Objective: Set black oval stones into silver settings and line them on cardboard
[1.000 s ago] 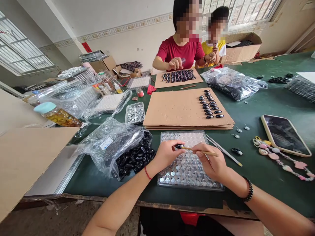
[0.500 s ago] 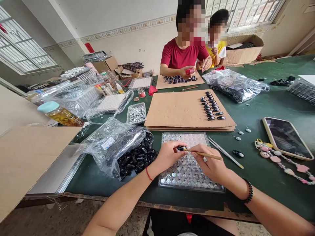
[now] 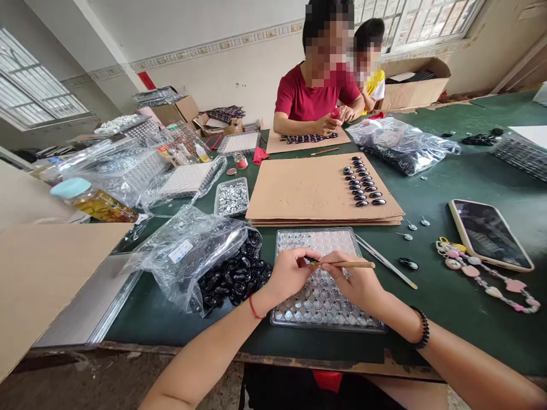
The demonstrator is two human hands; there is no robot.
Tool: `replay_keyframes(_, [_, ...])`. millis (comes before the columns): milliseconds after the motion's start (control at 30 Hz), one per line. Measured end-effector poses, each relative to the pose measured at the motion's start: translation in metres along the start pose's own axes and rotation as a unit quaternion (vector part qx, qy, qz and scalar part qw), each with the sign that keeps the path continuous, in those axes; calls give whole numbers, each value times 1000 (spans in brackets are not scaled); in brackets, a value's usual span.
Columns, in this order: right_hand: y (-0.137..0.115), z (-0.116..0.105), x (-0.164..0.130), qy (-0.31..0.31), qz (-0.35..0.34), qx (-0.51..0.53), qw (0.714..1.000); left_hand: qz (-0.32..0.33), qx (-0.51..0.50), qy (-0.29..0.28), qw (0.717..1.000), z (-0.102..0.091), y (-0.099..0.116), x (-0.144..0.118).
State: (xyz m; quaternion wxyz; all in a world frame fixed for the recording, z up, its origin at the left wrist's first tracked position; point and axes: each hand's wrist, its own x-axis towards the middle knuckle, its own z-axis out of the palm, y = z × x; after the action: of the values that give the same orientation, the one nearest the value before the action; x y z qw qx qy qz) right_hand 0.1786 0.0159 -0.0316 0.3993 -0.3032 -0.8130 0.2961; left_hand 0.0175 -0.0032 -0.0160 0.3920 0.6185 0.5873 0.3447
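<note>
Pinched in my left hand point(image 3: 290, 272) is a small glossy black oval piece point(image 3: 309, 261), mostly hidden by the fingers. My right hand point(image 3: 352, 282) grips a thin wooden stick point(image 3: 352, 264), whose tip touches or nearly touches the black piece. Both hands are close together above a clear plastic tray point(image 3: 311, 313) with rows of round cells, many holding small round silvery pieces. To the left, a heap of black pieces point(image 3: 233, 279) spills from a clear plastic bag point(image 3: 183, 256). Beyond the tray, several black ovals point(image 3: 363, 182) stand in rows on stacked cardboard point(image 3: 294, 191).
White tweezers point(image 3: 387, 262), one loose black oval point(image 3: 408, 263) and small silvery pieces point(image 3: 412, 226) lie right of the tray. Farther right are a phone point(image 3: 489, 233) and a bead strap point(image 3: 487, 273). A tub of silvery parts point(image 3: 232, 197) stands behind the bag. A co-worker in red point(image 3: 316, 99) sits opposite.
My hands keep their hold on the black piece and the stick, which lies flatter now. The co-worker opposite has bent forward, the red item lowered toward their work. The view has shifted slightly.
</note>
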Motion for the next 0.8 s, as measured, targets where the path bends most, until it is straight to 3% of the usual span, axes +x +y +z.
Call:
replay_keyframes(67, [-2,-1,2,-6,60,97,993,-15,-30,-3,999,-1,2,0])
replay_keyframes(133, [-3,-3,5,2,137,244,960,-35,-62,-11,997,-4,3,2])
replay_keyframes(267, [2,-10,14,42,271,509,816,-120,-197,-41,972,-10,4,8])
replay_keyframes(333, [5,-12,17,34,314,579,752,-155,-272,-59,948,-12,4,9])
replay_keyframes(367, [6,-12,17,29,325,598,732,-165,-297,-66,938,-13,4,9])
replay_keyframes(433, [7,-11,18,38,332,605,723,-166,-320,-64,930,-15,6,10])
replay_keyframes(600, [9,-11,20,110,328,572,744,-133,-303,-20,944,-27,11,33])
replay_keyframes(800, [14,-17,27,139,339,539,758,-47,-222,36,973,-41,37,126])
